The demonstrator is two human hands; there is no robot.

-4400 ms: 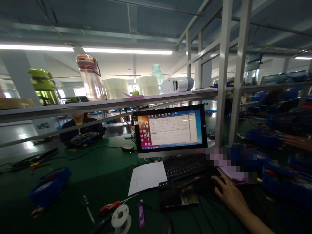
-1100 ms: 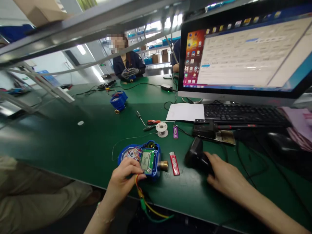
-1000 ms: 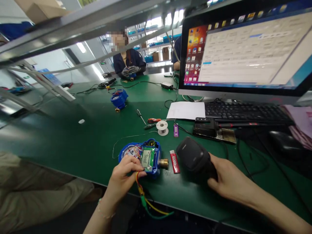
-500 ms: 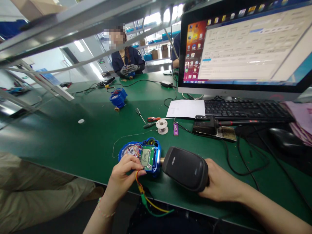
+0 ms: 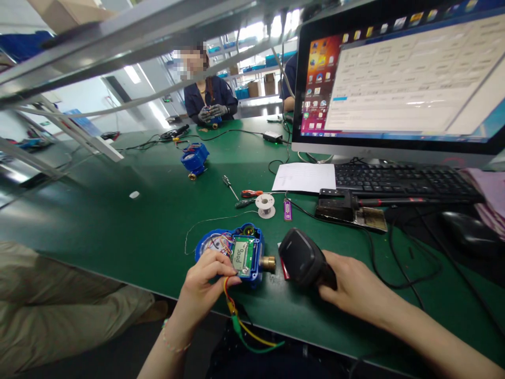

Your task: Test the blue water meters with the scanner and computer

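Observation:
A blue water meter (image 5: 258, 263) lies open on the green table, showing its circuit board and a small lit display (image 5: 239, 256). My left hand (image 5: 207, 273) is closed at the board's lower edge, pinching the end of red and yellow wires (image 5: 228, 295); the fingers hide the contact point. Yellow and green clip leads (image 5: 235, 322) hang from these wires over the table edge. In my right hand (image 5: 347, 279) is a black barcode scanner (image 5: 302, 258), held just right of the meter's brass threaded fitting (image 5: 269, 263). A red-and-white item (image 5: 284, 267) shows partly behind the scanner.
Beyond the meter lie a solder spool (image 5: 265, 206), screwdrivers (image 5: 250, 193) and a purple tag (image 5: 288, 209). A soldering iron stand (image 5: 351, 210), keyboard (image 5: 394, 181) and monitor (image 5: 394, 79) fill the right. Another blue meter (image 5: 194, 159) stands farther back; a gloved co-worker (image 5: 211, 100) sits opposite.
The scanner has moved right and turned away from the meter, uncovering the brass fitting and the red-and-white item. My left hand keeps its place on the meter.

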